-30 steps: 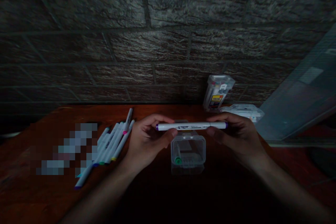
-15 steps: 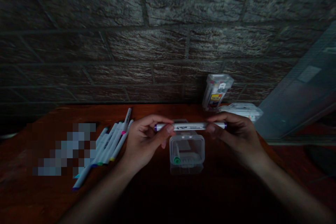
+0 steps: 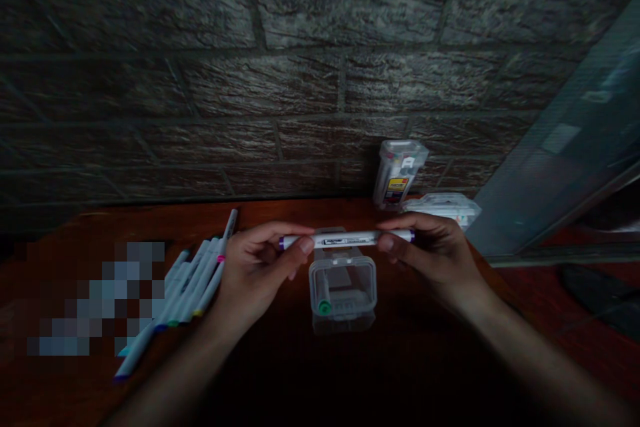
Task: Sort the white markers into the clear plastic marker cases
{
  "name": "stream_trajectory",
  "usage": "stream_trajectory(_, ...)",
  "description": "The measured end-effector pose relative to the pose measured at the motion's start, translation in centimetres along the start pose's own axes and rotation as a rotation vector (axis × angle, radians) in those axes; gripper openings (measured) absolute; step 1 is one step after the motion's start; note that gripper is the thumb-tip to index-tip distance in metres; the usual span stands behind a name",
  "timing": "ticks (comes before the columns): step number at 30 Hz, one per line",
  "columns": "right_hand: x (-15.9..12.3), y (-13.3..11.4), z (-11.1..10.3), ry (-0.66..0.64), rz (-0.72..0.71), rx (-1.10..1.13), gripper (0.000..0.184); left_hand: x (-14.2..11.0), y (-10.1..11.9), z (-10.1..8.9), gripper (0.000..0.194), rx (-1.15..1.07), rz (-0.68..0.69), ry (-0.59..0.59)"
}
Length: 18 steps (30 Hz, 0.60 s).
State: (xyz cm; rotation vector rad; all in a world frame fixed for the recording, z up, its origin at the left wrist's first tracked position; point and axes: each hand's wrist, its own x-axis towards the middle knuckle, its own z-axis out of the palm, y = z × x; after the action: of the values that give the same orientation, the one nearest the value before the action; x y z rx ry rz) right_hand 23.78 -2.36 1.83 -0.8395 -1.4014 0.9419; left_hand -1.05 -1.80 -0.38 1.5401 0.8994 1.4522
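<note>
A white marker [image 3: 347, 239] with purple ends lies level between my two hands, its printed label facing me. My left hand [image 3: 263, 263] pinches it near the left end with thumb and fingers. At the other end, my right hand [image 3: 433, 250] grips it the same way. Just below and behind the marker, a clear plastic case [image 3: 370, 287] rests on the table with its mouth towards me. Inside that case, on the left, lies a green-ended marker [image 3: 325, 305].
Several white markers [image 3: 193, 280] with coloured ends lie on the wooden table [image 3: 125, 213] left of my hands, partly under a pixelated patch. A filled marker case [image 3: 400, 173] stands by the brick wall [image 3: 300, 80]; another clear case [image 3: 445, 205] lies beside it.
The whole view has shifted slightly, so things appear further left. Both hands still hold the purple-ended marker above the case in nearly the same pose.
</note>
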Motion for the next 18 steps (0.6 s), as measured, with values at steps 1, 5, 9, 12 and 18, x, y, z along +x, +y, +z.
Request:
stream_trajectory(1, 0.0, 0.0, 0.0, -0.003, 0.004, 0.006, 0.012, 0.0, -0.1, 0.0, 0.009, -0.006, -0.004, 0.007)
stream_trajectory(5, 0.0, 0.0, -0.3, -0.022, 0.042, 0.03, 0.01, 0.2, -0.1, -0.1, 0.011, -0.092, -0.059, -0.001)
stream_trajectory(9, 0.0, 0.0, -0.5, -0.028, 0.108, 0.077, 0.013, 0.3, 0.2, -0.1, 0.014, -0.166, -0.072, -0.012)
stream_trajectory(12, 0.1, 0.1, -0.5, -0.019, 0.135, 0.145, 0.016, 0.4, 0.5, 0.0, 0.014, -0.194, -0.073, 0.008)
stream_trajectory(18, 0.1, 0.1, -0.6, -0.045, 0.12, 0.219, 0.016, 0.6, 1.0, 0.3, 0.011, -0.25, -0.079, 0.038)
